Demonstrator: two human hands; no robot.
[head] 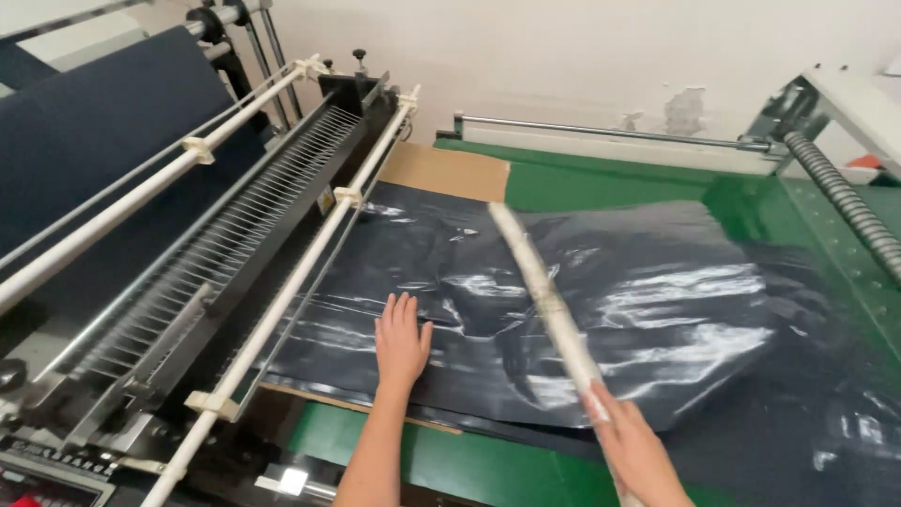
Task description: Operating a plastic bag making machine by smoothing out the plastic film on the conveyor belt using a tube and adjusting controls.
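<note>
a person's right hand (631, 443) is clamped round the near end of a long pale stick (547, 299), fingers wrapped tight w/ the tip running on past the wrist toward the bottom edge. from that grip the stick's long axis runs up and away to the left, its far end pointing at the brown cardboard sheet (449, 171) at the back of the table; it lies at a slant across a pile of glossy black plastic film (648, 310), low over it, tho whether it touches the film can't be told, and it looks slightly blurred. left of the grip, well apart from it, the left hand (401, 340) lies flat and open, palm down, fingers together and pointing away, pressed on the film near its front edge, holding nothing. the film spreads out on both sides of the stick, crumpled and shiny, over a green table (601, 183). further left of the open hand runs a machine w/ white rails (310, 246) and a row of thin metal wires (235, 235), w/ dark blue fabric (94, 131) on its far side. off to the right of the grip, at the table's far edge, a grey corrugated hose (845, 202) slants down beside a white metal frame (859, 103).
</note>
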